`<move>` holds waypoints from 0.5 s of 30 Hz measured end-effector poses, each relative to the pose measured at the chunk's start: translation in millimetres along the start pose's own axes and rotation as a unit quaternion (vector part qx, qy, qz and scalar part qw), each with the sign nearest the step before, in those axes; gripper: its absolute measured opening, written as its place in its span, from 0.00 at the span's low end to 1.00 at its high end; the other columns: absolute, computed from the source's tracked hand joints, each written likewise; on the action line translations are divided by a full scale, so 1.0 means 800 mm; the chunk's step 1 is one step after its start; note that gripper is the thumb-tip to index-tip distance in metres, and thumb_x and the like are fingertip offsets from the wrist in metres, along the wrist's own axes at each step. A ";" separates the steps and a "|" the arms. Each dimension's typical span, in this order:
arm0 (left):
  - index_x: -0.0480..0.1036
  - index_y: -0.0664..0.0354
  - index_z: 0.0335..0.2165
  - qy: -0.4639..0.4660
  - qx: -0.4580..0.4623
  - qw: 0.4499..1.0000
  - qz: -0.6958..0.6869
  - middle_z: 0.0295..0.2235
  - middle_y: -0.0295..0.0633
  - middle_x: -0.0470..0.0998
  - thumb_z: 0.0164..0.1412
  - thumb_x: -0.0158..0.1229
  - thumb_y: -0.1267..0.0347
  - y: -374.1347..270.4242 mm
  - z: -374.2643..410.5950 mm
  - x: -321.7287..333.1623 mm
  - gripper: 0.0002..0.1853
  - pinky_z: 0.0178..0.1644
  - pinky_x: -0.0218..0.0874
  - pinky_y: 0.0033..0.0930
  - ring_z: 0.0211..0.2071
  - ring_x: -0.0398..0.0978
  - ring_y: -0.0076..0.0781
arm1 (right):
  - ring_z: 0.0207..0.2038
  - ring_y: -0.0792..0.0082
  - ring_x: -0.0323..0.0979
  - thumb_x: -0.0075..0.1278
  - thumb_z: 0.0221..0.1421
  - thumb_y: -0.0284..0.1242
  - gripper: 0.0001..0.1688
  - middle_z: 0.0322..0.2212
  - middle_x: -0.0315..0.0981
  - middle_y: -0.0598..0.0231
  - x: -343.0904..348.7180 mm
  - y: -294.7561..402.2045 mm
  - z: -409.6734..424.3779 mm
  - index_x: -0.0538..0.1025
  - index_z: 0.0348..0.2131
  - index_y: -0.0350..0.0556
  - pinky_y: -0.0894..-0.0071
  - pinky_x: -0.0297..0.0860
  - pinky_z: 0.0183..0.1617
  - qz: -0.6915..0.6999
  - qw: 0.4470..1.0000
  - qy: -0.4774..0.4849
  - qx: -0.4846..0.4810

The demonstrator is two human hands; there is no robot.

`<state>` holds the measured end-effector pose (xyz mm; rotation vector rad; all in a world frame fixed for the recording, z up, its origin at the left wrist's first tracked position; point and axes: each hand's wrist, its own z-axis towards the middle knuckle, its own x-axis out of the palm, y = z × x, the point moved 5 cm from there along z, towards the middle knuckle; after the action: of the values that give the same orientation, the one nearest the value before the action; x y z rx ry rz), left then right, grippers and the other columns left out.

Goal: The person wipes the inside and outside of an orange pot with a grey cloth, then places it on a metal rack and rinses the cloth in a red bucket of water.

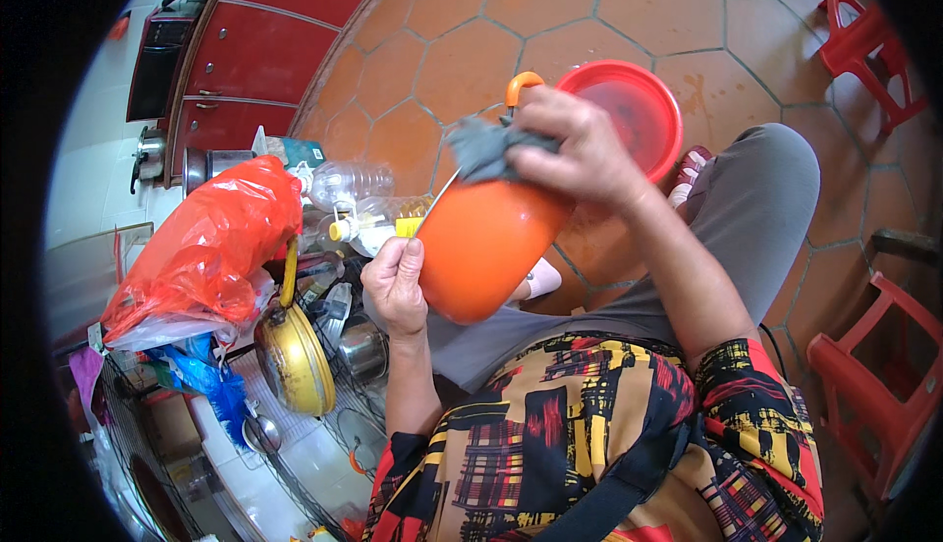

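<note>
My left hand (398,280) grips the metal rim of a rounded orange pot (490,247) at its left side. The pot is held tilted above my lap, with its glossy outer side facing me. My right hand (586,144) holds a grey-green cloth (479,148) against the pot's upper part. Beyond that hand an orange curved handle (524,84) sticks up. The pot's inside is hidden from me.
A red plastic basin (674,122) holding water stands on the tiled floor (471,48). On my left, a wire rack (346,395) holds a yellow pan (295,365), beside a red plastic bag (214,240) and clear bottles (353,185). Red stools (877,372) stand right.
</note>
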<state>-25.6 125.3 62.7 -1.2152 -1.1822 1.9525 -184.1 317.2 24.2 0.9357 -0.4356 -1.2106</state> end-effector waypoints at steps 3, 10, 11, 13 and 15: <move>0.63 0.64 0.17 -0.002 0.006 1.000 -0.017 0.17 0.26 0.60 0.59 0.51 0.73 0.001 0.001 -0.010 0.15 0.24 0.43 0.19 0.21 0.52 0.14 | 0.29 0.68 0.69 0.52 0.40 0.30 0.11 0.23 0.66 0.62 -0.023 -0.058 -0.008 0.76 0.27 0.42 0.70 0.66 0.33 0.170 0.962 -0.024 0.214; 0.65 0.65 0.18 -0.007 0.019 1.000 -0.023 0.17 0.27 0.61 0.58 0.53 0.71 0.004 0.003 -0.015 0.14 0.25 0.43 0.19 0.20 0.53 0.14 | 0.29 0.63 0.70 0.53 0.36 0.23 0.13 0.29 0.68 0.64 0.014 0.056 0.003 0.76 0.29 0.48 0.67 0.68 0.30 -0.091 0.993 0.025 -0.074; 0.66 0.65 0.18 -0.006 0.019 1.000 -0.025 0.17 0.27 0.61 0.58 0.53 0.71 0.007 0.002 -0.017 0.14 0.25 0.43 0.19 0.20 0.53 0.14 | 0.30 0.61 0.70 0.53 0.35 0.23 0.14 0.28 0.67 0.64 0.018 0.059 0.003 0.76 0.29 0.50 0.65 0.68 0.30 -0.126 0.988 0.039 -0.078; 0.67 0.66 0.19 -0.004 0.016 0.999 -0.028 0.17 0.27 0.61 0.58 0.53 0.71 0.013 -0.002 -0.021 0.13 0.25 0.43 0.19 0.21 0.53 0.14 | 0.31 0.62 0.71 0.51 0.36 0.27 0.08 0.25 0.66 0.64 0.016 0.048 0.005 0.77 0.24 0.51 0.62 0.69 0.29 -0.124 0.989 0.032 -0.076; 0.67 0.66 0.20 -0.003 0.011 0.999 -0.034 0.18 0.28 0.63 0.57 0.54 0.70 0.013 -0.002 -0.023 0.13 0.25 0.44 0.18 0.20 0.55 0.14 | 0.31 0.62 0.71 0.51 0.36 0.27 0.08 0.25 0.66 0.64 0.009 0.034 0.005 0.77 0.24 0.51 0.62 0.69 0.30 -0.124 0.989 0.037 -0.075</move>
<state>-16.2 106.6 60.7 -1.1433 -1.1863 1.9149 -168.5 310.3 47.0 0.9199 -0.1694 -1.4089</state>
